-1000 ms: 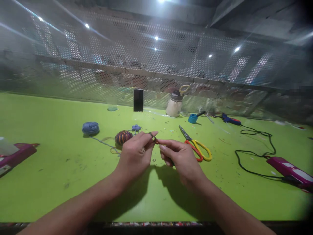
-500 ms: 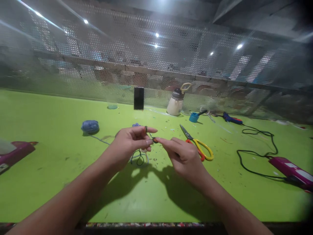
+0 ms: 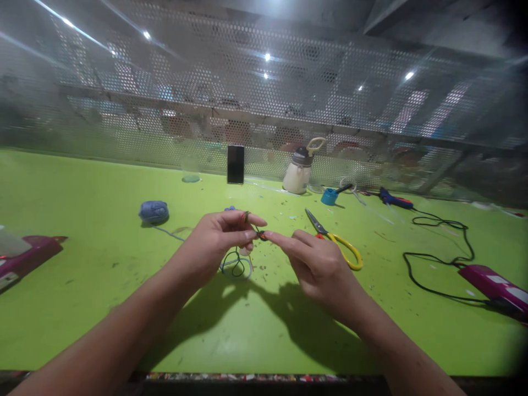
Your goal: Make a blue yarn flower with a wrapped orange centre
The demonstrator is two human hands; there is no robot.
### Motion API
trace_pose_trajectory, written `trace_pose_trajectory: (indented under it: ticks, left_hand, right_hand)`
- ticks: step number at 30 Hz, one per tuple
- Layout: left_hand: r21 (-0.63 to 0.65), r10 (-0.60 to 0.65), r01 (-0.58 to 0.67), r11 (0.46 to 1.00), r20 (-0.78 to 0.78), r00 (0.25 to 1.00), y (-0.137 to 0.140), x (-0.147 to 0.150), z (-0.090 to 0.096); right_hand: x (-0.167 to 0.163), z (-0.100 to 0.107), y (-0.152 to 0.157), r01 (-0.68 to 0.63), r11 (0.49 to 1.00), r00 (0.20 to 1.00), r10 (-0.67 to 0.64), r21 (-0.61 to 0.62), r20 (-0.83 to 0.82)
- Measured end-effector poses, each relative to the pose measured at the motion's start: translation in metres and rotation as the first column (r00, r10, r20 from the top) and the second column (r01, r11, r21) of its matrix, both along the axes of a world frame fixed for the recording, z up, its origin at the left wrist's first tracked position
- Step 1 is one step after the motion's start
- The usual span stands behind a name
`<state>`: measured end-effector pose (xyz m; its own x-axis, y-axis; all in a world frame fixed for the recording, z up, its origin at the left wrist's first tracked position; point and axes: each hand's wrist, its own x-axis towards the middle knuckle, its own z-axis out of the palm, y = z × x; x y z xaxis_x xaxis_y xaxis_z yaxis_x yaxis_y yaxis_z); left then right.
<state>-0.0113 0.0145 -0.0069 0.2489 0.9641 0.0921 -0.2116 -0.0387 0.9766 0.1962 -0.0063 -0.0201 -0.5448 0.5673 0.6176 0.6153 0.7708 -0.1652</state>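
A small dark piece of yarn work with a bit of orange (image 3: 262, 235) is pinched between the thumb and fingers of my left hand (image 3: 220, 232). Dark green yarn (image 3: 246, 216) wraps that hand's raised index finger. My right hand (image 3: 315, 256) has its index fingertip against the right side of the piece, its other fingers curled under; whether they grip a tool is hidden. Below the left hand hang loops of dark and pale blue yarn (image 3: 236, 266). A blue yarn ball (image 3: 154, 211) lies to the left, its strand running towards the left hand.
Scissors with yellow and red handles (image 3: 346, 250) lie beside my right hand. Behind stand a phone (image 3: 235, 164), a bottle (image 3: 297, 173) and a blue pot (image 3: 329, 196). A glue gun (image 3: 396, 199) and a magenta power strip (image 3: 495, 283) with black cord are right; another magenta strip (image 3: 43, 250) is left.
Both hands keep nearly the same pose around the small piece. My right hand has shifted slightly, covering more of the scissors' red handle. The whole view has moved a little.
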Motion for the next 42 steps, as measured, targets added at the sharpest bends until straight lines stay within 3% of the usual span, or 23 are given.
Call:
trace_pose_trajectory:
  ticks: [5, 11, 17, 24, 29, 32, 34, 38, 42]
  left_hand:
    - [-0.017, 0.013, -0.013, 1.000, -0.001, 1.000, -0.0009, -0.0003, 0.0018]
    - [0.013, 0.013, -0.013, 1.000, -0.024, 1.000, -0.0009, -0.0008, 0.0015]
    - [-0.046, -0.019, 0.022, 0.999, 0.064, 0.998, -0.0015, 0.0008, 0.0039]
    - [-0.058, -0.035, 0.044, 0.997, 0.147, 0.989, -0.0021, 0.0047, 0.0038]
    - [-0.103, -0.037, 0.057, 0.993, 0.185, 0.982, -0.0022, 0.0058, 0.0032]
    - [-0.073, -0.047, 0.059, 0.996, 0.162, 0.986, -0.0031, 0.0054, 0.0023]
    - [-0.041, -0.044, 0.050, 0.998, 0.131, 0.990, -0.0033, 0.0055, 0.0008]
    - [0.021, -0.036, 0.035, 0.999, 0.065, 0.997, -0.0032, 0.0061, -0.0024]
    - [0.094, -0.024, 0.021, 0.995, 0.028, 0.999, -0.0058, 0.0070, -0.0016]
  right_hand:
    - [-0.0007, 0.0016, 0.0004, -0.022, 0.999, 0.999, 0.021, -0.032, -0.027]
    - [-0.0001, 0.0016, -0.0012, 0.009, 1.000, 0.999, -0.010, 0.028, 0.035]
    - [0.0010, 0.0038, -0.0030, -0.045, 0.999, 0.999, 0.045, -0.001, 0.006]
    - [-0.0016, 0.0025, -0.0040, -0.170, 0.969, 0.959, 0.121, -0.181, -0.256]
    - [-0.0051, 0.0034, -0.0060, -0.197, 0.933, 0.901, 0.052, -0.300, -0.431]
    - [-0.0062, 0.0051, -0.0057, -0.195, 0.894, 0.858, -0.044, -0.403, -0.511]
    - [-0.0063, 0.0049, -0.0042, -0.264, 0.846, 0.807, -0.070, -0.464, -0.587]
    - [-0.0046, 0.0003, 0.0000, -0.412, 0.749, 0.714, -0.088, -0.519, -0.695]
    - [-0.0025, -0.0042, 0.0026, -0.464, 0.683, 0.677, -0.138, -0.564, -0.723]
